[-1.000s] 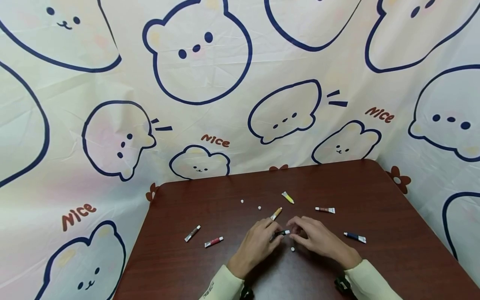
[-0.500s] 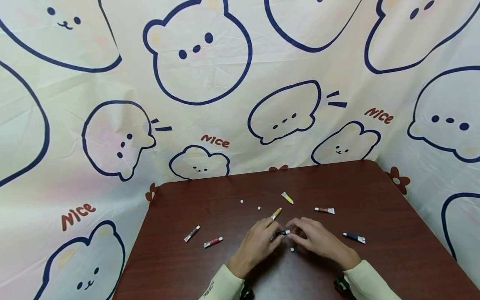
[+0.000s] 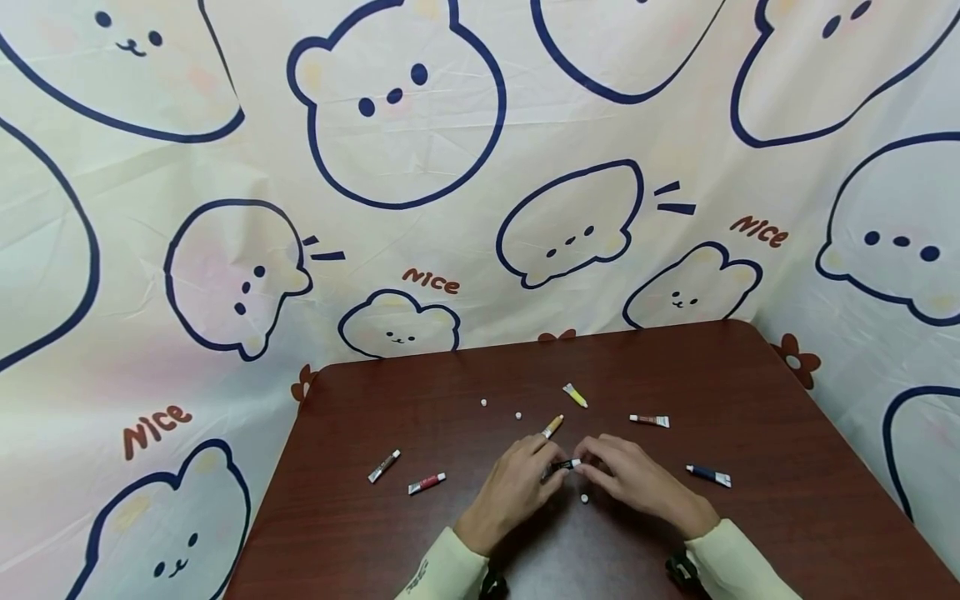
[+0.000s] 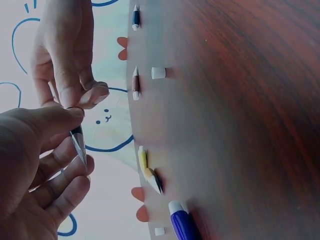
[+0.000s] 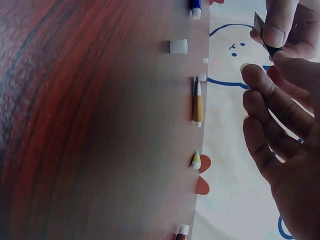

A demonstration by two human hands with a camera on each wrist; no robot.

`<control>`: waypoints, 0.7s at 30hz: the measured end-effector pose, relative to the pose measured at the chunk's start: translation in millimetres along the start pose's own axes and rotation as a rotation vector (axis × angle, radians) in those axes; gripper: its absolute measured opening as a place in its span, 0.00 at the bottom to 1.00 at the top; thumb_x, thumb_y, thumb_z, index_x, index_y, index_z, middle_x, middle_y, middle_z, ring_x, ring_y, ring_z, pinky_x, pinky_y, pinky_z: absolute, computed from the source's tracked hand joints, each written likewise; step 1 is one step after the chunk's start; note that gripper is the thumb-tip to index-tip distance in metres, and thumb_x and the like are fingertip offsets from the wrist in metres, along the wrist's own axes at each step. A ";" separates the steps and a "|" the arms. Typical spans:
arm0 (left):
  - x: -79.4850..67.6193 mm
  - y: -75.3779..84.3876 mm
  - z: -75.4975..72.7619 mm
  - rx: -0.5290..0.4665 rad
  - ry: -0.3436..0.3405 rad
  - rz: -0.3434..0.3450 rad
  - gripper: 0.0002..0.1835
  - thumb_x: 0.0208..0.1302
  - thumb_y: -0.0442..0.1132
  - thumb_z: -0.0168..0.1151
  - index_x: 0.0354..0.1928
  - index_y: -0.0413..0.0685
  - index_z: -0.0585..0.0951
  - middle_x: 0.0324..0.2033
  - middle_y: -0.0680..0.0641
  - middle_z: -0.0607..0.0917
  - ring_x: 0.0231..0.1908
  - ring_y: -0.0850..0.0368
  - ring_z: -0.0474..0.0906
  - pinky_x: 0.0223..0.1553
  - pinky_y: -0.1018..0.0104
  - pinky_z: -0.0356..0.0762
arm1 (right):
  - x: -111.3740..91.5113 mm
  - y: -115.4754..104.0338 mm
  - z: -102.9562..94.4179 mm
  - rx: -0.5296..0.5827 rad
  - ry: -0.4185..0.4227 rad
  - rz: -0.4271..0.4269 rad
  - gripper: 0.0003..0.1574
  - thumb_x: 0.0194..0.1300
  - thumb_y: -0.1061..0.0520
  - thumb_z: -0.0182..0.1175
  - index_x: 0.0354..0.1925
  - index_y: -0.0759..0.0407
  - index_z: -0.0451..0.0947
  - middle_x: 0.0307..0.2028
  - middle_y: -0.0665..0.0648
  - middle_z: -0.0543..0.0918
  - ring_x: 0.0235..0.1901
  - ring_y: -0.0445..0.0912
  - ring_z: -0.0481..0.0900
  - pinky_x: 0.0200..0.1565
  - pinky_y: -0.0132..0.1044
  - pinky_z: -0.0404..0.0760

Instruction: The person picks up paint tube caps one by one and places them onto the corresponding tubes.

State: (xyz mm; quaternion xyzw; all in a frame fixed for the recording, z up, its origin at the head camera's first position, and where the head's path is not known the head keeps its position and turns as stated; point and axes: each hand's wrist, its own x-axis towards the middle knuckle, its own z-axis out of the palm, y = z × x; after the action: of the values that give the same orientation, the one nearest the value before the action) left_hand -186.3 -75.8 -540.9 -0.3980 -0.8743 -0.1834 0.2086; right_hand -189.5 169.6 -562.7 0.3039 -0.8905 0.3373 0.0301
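Note:
A small black paint tube [image 3: 561,466] with a white cap [image 3: 575,463] is held above the table between both hands. My left hand [image 3: 510,492] pinches its body between thumb and fingers; the silvery crimped end [image 4: 79,145] shows in the left wrist view. The thumb and fingertips of my right hand [image 3: 633,479] meet at the capped end and largely cover it in both wrist views. A loose white cap [image 3: 584,498] lies on the table just below the hands. Beyond the left hand rests an ochre tube [image 3: 553,427].
Around the brown table [image 3: 337,550] lie a yellow tube [image 3: 575,395], a reddish-brown tube [image 3: 649,421], a navy tube [image 3: 708,476], a red tube [image 3: 427,483] and a grey-brown tube [image 3: 384,466]. Two more white caps, one here [image 3: 483,402], lie farther back. A blue tube [image 4: 184,222] shows in the left wrist view.
My right hand's fingertips, slightly apart from the white cap a second ago, have closed in on it. The left hand and the tubes on the table stay put.

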 end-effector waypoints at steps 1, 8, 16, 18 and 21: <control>0.0 0.2 -0.3 -0.001 -0.003 0.000 0.10 0.69 0.43 0.78 0.47 0.53 0.86 0.42 0.57 0.87 0.41 0.63 0.82 0.46 0.66 0.82 | -0.1 0.5 0.1 -0.005 0.005 -0.006 0.05 0.80 0.51 0.65 0.51 0.43 0.83 0.41 0.39 0.83 0.40 0.30 0.78 0.40 0.32 0.83; -0.3 1.2 0.2 0.009 0.009 0.016 0.11 0.68 0.42 0.79 0.46 0.54 0.85 0.41 0.56 0.86 0.41 0.63 0.82 0.47 0.66 0.82 | -0.1 1.4 -0.9 -0.067 0.030 -0.052 0.04 0.82 0.48 0.63 0.50 0.39 0.84 0.42 0.35 0.83 0.41 0.30 0.76 0.43 0.33 0.81; -1.4 1.6 1.3 0.003 0.001 0.013 0.11 0.69 0.42 0.78 0.47 0.53 0.85 0.42 0.56 0.86 0.41 0.63 0.82 0.47 0.67 0.81 | -0.6 -0.2 -1.0 -0.087 0.044 -0.082 0.04 0.82 0.49 0.63 0.49 0.39 0.84 0.43 0.34 0.83 0.41 0.31 0.77 0.44 0.35 0.81; -1.7 1.1 2.1 0.003 0.004 0.015 0.11 0.69 0.42 0.79 0.47 0.53 0.85 0.42 0.56 0.86 0.41 0.63 0.82 0.47 0.67 0.81 | -0.6 -0.5 -0.3 -0.090 0.042 -0.072 0.04 0.82 0.49 0.63 0.49 0.38 0.83 0.43 0.33 0.83 0.42 0.30 0.77 0.44 0.35 0.81; -2.1 -0.1 2.7 0.005 0.005 0.014 0.11 0.68 0.42 0.79 0.47 0.52 0.85 0.42 0.56 0.86 0.42 0.63 0.83 0.48 0.66 0.82 | 0.0 -0.3 1.2 -0.086 0.046 -0.049 0.02 0.81 0.48 0.64 0.49 0.39 0.84 0.42 0.34 0.83 0.42 0.31 0.77 0.44 0.35 0.81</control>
State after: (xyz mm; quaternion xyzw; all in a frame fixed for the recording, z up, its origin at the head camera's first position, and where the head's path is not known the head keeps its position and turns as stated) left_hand -185.7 -75.9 -544.3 -0.4032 -0.8713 -0.1810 0.2131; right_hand -189.1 168.7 -563.4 0.3162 -0.8955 0.3049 0.0718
